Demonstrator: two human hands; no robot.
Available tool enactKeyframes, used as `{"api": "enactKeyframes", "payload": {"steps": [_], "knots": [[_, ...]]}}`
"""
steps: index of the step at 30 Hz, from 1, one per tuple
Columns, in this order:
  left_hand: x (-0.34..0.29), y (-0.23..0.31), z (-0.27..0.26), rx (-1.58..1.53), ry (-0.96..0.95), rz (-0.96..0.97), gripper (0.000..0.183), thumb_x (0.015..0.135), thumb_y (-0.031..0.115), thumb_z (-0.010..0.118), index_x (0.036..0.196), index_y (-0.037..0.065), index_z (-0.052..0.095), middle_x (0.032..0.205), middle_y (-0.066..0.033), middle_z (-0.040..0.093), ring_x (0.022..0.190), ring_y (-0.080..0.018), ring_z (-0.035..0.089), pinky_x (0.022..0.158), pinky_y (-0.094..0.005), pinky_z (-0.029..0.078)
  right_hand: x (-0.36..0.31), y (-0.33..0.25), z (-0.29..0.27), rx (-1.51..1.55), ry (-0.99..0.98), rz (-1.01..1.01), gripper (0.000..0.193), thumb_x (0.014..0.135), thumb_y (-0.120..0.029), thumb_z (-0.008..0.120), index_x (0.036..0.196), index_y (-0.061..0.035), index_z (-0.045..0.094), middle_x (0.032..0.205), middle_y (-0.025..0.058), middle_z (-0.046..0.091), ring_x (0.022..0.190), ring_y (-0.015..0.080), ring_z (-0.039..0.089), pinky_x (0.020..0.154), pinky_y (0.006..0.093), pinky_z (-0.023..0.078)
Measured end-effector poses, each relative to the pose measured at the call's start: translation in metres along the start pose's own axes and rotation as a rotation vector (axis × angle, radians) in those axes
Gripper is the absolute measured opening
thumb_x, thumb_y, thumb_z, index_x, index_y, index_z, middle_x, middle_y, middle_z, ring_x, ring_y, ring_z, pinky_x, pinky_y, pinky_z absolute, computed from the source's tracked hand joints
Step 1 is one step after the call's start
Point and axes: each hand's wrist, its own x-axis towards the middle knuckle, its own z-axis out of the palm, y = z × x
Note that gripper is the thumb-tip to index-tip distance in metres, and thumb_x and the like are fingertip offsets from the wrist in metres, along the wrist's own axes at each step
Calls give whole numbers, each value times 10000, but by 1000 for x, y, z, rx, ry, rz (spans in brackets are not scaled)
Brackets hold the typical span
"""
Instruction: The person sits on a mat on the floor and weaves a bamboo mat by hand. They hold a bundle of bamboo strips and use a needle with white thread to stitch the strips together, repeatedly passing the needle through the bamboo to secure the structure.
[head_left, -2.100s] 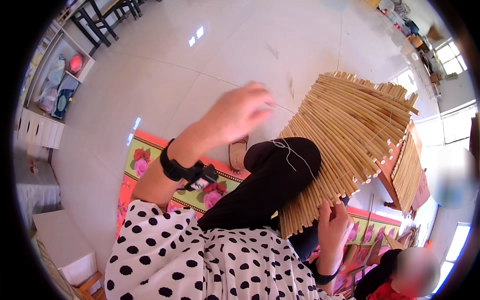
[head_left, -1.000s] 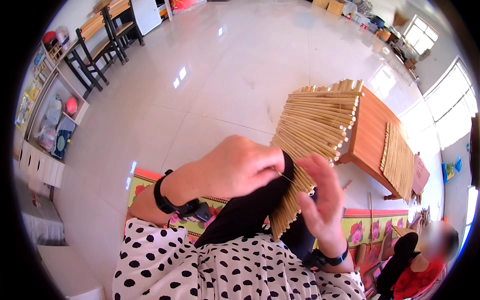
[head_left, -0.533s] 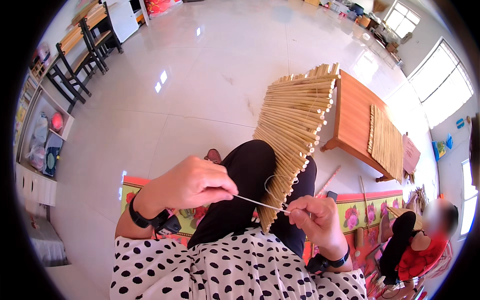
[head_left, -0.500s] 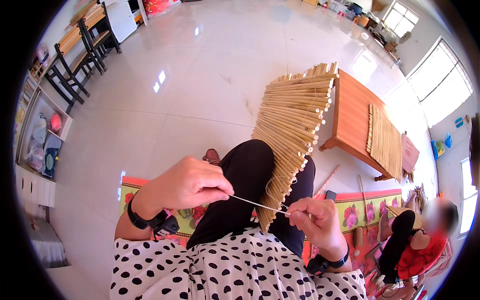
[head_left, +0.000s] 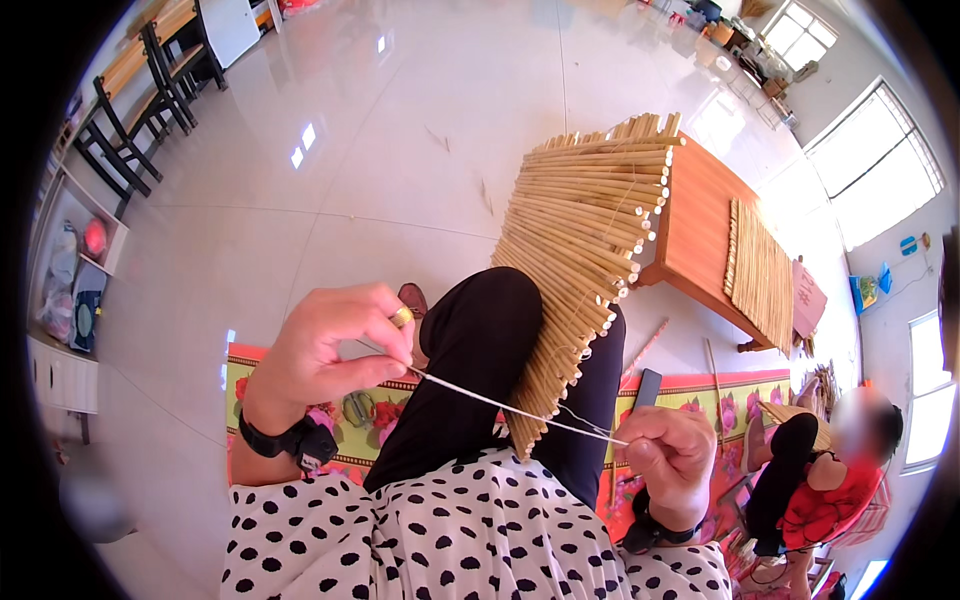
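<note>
A mat of tan reed stalks (head_left: 575, 225), bound side by side with thin string, lies across my lap and slants away to the far right. My left hand (head_left: 350, 345) is closed in a pinch on a thin needle (head_left: 417, 371). From the needle a white string (head_left: 480, 398) stretches over my thigh and the near end of the mat. The other end of that stretch is in my right hand (head_left: 665, 450), its fingers curled shut on the string. A second strand (head_left: 575, 412) runs from near the right fingers toward the mat's edge.
A brown wooden table (head_left: 690, 225) stands beyond the mat, bearing another reed mat (head_left: 758, 270). On the flowered floor covering (head_left: 745, 400) lie scissors (head_left: 357, 408) and a dark phone (head_left: 648, 386). Another person (head_left: 835, 490) sits at the right. Chairs (head_left: 140, 100) stand far left.
My hands have moved apart, the left one outward and the right one outward and slightly lower. More string now shows between them, and the loose loop over the mat has gone.
</note>
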Motion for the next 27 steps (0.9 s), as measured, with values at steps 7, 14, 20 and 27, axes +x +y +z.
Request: {"api": "enactKeyframes", "payload": {"steps": [7,14,20,27], "knots": [[-7,-9,6,-794,117,160,170,731,-102,705,786,47,646,890,-121,659,663,-200,633,605,-321,463,15,-3,23,106,-26,-148,124,877,-70,640,790,18,645,673,91,640,553,156,591,500,262,444],[10,-31,19,-1311,-168,385,201,988,230,603,918,111,457,794,-115,679,555,-210,639,574,-333,467,33,3,32,16,-232,-205,182,815,15,700,992,20,660,922,155,685,847,287,673,759,356,526],[-26,0,-67,-950,442,472,180,994,269,585,931,137,479,715,-20,584,495,-148,527,513,-295,420,29,27,30,-209,374,-160,335,820,26,650,1150,42,591,1178,187,626,1034,285,626,900,374,502],[-4,-41,-15,-358,572,175,57,970,137,600,1010,111,569,699,12,568,485,-98,516,469,-245,410,15,88,36,-128,391,284,418,818,36,670,1222,27,567,1129,107,614,846,119,630,625,229,512]]}}
